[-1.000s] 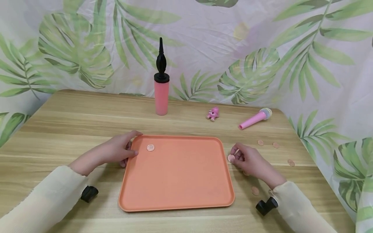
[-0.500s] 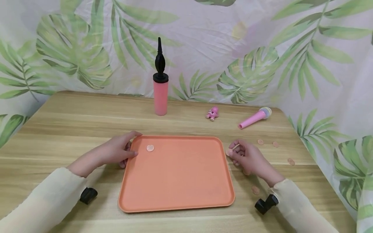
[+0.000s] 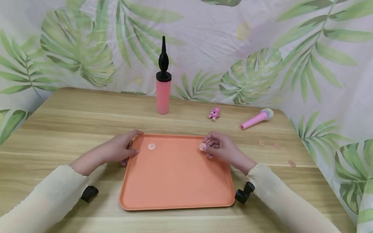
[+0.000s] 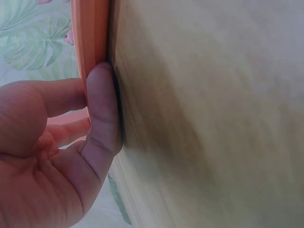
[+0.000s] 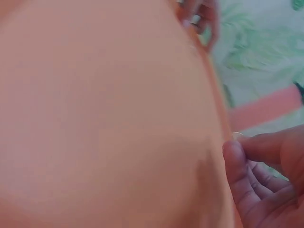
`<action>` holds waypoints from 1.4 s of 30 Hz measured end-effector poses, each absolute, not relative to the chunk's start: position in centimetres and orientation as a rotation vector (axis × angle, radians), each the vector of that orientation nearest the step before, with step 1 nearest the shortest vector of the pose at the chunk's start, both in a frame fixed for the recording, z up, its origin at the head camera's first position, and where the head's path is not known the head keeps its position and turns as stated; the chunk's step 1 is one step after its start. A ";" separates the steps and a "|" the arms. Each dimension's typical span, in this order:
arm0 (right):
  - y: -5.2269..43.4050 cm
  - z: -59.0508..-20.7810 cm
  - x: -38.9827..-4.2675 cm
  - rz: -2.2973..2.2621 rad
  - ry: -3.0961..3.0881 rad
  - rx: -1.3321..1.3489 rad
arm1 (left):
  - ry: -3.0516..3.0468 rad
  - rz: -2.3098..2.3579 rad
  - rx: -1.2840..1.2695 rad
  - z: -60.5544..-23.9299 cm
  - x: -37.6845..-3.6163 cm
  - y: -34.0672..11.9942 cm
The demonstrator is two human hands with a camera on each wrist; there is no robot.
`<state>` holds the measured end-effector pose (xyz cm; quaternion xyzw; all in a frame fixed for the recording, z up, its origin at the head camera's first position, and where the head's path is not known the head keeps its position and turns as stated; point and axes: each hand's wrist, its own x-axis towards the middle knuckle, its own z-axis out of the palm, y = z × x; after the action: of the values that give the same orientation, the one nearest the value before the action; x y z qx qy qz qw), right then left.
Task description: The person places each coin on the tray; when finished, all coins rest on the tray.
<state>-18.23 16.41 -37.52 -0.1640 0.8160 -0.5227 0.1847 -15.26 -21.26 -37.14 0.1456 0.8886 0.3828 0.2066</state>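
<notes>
An orange rectangular tray [image 3: 175,174] lies on the wooden table. At its far left corner, my left hand [image 3: 120,147] grips the rim; in the left wrist view a finger [image 4: 102,109] presses along the tray's outer side. One copper coin [image 3: 151,146] lies inside the tray near that hand. Over the tray's far right part, my right hand [image 3: 222,149] pinches another copper coin [image 3: 202,147] between thumb and fingers. The right wrist view shows the thumb and finger [image 5: 235,159] pressed together, with the held coin mostly hidden.
Several more copper coins, one of them a coin [image 3: 261,143], lie on the table to the right. A pink balloon pump [image 3: 163,97] with a black top stands at the back. A small pink bear figure [image 3: 214,113] and a pink toy microphone [image 3: 256,119] are further right.
My right hand has moved left with the pinched coin, from beside the tray's right edge to over the tray. The left hand stays on the rim.
</notes>
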 end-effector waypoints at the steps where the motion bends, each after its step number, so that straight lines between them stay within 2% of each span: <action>1: 15.9 -37.5 -18.3 -1.455 2.298 -0.478 | 2.480 1.063 0.412 -37.1 -15.3 -21.2; 18: 8.7 -37.3 -18.9 -1.266 2.366 -0.650 | 2.516 1.018 0.452 -36.0 -15.7 -21.2; 42: 4.8 -37.6 -19.2 -1.049 2.481 -0.748 | 2.511 1.062 0.427 -37.0 -14.8 -21.1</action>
<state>-19.24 4.77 -37.63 -0.2638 0.8741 -0.3696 0.1723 -14.83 -21.08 -36.98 0.1519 0.8934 0.3778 0.1898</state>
